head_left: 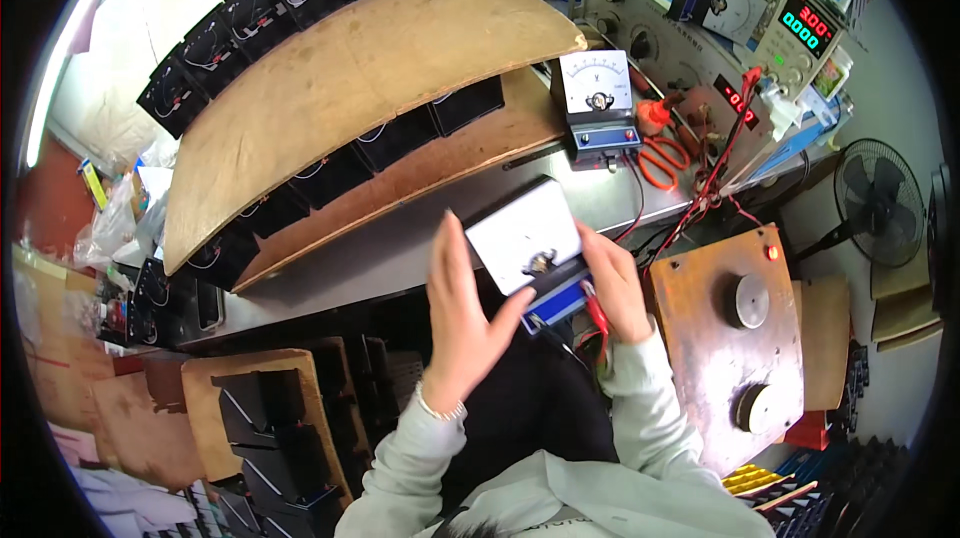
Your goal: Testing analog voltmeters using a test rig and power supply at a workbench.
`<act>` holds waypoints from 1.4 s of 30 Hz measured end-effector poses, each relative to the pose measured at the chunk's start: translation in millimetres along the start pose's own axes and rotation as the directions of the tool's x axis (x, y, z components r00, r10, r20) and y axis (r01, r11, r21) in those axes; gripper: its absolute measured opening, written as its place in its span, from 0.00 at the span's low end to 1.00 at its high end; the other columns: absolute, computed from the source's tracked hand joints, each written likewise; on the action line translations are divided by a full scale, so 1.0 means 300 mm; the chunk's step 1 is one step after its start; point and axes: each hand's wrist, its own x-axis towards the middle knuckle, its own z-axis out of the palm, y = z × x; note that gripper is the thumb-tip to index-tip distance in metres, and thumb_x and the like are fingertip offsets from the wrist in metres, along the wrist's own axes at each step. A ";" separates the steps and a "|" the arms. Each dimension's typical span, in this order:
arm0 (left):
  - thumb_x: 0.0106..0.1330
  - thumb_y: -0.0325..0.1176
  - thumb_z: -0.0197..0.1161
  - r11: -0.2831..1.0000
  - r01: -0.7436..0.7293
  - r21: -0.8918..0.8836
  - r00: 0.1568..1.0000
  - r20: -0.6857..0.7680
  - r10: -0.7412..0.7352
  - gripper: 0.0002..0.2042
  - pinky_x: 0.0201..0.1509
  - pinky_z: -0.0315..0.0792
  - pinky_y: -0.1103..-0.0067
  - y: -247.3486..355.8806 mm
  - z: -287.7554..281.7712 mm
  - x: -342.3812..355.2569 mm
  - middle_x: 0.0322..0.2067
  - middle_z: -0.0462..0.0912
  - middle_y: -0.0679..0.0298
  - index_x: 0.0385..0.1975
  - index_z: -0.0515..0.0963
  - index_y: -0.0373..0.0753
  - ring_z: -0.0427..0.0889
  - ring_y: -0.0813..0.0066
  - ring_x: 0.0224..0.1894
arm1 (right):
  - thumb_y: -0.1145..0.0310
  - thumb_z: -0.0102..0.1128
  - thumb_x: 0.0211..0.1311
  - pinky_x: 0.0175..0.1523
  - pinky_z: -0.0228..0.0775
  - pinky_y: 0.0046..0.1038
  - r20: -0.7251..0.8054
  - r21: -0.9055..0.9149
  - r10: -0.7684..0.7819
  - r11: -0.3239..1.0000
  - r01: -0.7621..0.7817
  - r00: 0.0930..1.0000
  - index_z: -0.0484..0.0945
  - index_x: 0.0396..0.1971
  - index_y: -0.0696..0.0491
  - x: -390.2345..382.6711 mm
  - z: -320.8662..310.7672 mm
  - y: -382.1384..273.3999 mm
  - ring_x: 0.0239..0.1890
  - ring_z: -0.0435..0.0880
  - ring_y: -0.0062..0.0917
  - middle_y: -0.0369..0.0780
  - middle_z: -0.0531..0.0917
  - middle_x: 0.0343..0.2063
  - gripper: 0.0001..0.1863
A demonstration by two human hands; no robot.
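Note:
An analog panel meter [525,235] with a white face, black case and blue lower strip is tilted over my lap. My right hand [617,288] is closed around its right side. A red test clip [596,310] is at the lower edge of the meter, by my right fingers, and its lead hangs down. On the other side, my left hand [466,303] has its fingers stretched out and slightly blurred. Its thumb reaches the meter's lower left corner, and I cannot tell whether it presses there.
A similar meter [597,88] stands on the bench beside orange-handled scissors [662,160]. Black meter cases line a wooden shelf [380,63]. At right are a power supply [800,38], a metal box with two knobs [728,338] and a fan [878,200]. Black cases [262,403] are stacked lower left.

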 end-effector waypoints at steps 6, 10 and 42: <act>0.52 0.26 0.77 0.923 0.094 -0.374 0.976 0.217 -0.012 0.49 0.64 0.75 0.68 -0.192 -0.062 0.133 0.62 0.67 0.49 0.74 0.54 0.38 0.72 0.59 0.64 | 0.64 0.48 0.80 0.56 0.70 0.19 -0.098 0.022 0.001 1.000 0.001 0.995 0.74 0.62 0.64 -0.010 0.105 0.033 0.49 0.79 0.16 0.38 0.84 0.49 0.21; 0.53 0.25 0.77 0.841 0.219 -0.494 0.957 0.278 -0.086 0.51 0.62 0.77 0.67 -0.181 -0.056 0.144 0.63 0.66 0.50 0.75 0.51 0.41 0.74 0.60 0.63 | 0.70 0.56 0.75 0.42 0.74 0.20 -0.441 -0.183 -0.115 0.982 0.036 0.890 0.74 0.51 0.62 -0.152 0.129 0.047 0.36 0.81 0.16 0.39 0.84 0.37 0.13; 0.53 0.36 0.78 0.937 0.168 -0.307 0.962 0.258 -0.088 0.60 0.70 0.61 0.64 -0.158 -0.023 0.106 0.65 0.69 0.44 0.78 0.37 0.38 0.72 0.48 0.65 | 0.77 0.75 0.54 0.28 0.70 0.23 -0.318 -0.584 -0.371 0.802 0.128 0.872 0.79 0.29 0.58 -0.193 0.103 -0.005 0.21 0.79 0.24 0.40 0.81 0.24 0.10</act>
